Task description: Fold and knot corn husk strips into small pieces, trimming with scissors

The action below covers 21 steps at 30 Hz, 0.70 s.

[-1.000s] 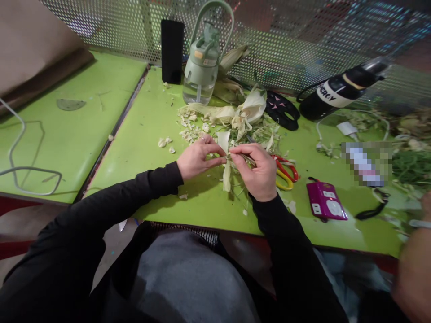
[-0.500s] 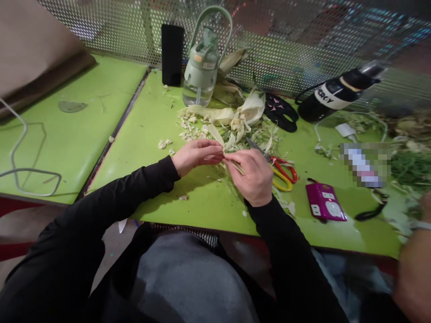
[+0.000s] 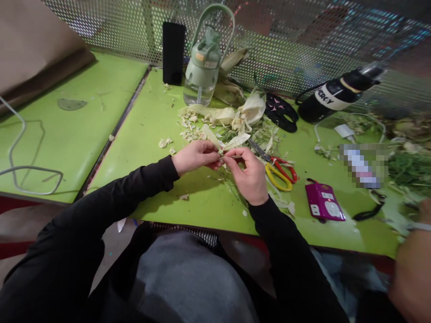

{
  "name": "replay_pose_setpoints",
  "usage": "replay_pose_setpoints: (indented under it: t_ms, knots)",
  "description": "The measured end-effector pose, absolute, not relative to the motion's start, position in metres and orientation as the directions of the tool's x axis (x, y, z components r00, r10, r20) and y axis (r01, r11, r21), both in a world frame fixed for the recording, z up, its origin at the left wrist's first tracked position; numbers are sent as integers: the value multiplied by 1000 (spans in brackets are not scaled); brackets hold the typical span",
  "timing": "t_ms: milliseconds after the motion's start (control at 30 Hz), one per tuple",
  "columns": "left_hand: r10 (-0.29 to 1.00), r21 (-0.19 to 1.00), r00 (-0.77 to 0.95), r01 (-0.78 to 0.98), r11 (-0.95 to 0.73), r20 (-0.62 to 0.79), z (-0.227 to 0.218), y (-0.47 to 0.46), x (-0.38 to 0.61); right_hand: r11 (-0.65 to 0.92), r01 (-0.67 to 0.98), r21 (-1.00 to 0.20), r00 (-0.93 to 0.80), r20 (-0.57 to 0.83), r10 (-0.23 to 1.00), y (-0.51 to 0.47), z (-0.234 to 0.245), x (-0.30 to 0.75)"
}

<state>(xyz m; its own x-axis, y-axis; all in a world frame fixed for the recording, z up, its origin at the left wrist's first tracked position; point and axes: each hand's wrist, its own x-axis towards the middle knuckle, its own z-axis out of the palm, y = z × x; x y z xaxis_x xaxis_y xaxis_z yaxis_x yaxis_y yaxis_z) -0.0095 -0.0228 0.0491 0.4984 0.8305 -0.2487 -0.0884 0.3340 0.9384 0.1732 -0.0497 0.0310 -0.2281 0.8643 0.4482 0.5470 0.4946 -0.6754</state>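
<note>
A bright green table (image 3: 188,208) spans the view. Near its back edge stands a pale green water bottle (image 3: 202,72), with loose husks (image 3: 254,109) strewn in front. Nearer the person, the left hand (image 3: 195,158) and right hand (image 3: 248,175) meet, fingertips pinched close. Scissors (image 3: 272,159), red-and-yellow-handled, lie just beside the right hand. Between both hands' fingertips is a small husk piece (image 3: 236,141), two pale leaves fanning away from the person.

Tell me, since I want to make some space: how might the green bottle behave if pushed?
The green bottle may tip if pushed near its raised handle, since it stands tall. Pushed low, it would probably slide, as the table looks smooth. What looks like clear liquid in its bottom should add some weight there and slosh.
</note>
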Motion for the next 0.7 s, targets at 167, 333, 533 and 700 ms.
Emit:
replay_pose_setpoints:
  t_ms: [167, 333, 533, 700]
  knots:
    - [780, 940, 584, -82, 330, -223, 49, -20, -13, 308, 417, -855, -176, 257, 950, -46, 31, 175]
    - [806, 957, 538, 10, 289, -248, 45, -18, -12, 419, 470, -777, -204, 366, 908, -44, 28, 176]
    - [858, 955, 438, 6, 296, -269, 41, -21, -9, 439, 522, -731, -251, 360, 898, -43, 26, 176]
    - [857, 929, 395, -20, 369, -331, 47, -22, -9, 446, 543, -712, -247, 372, 895, -43, 25, 177]
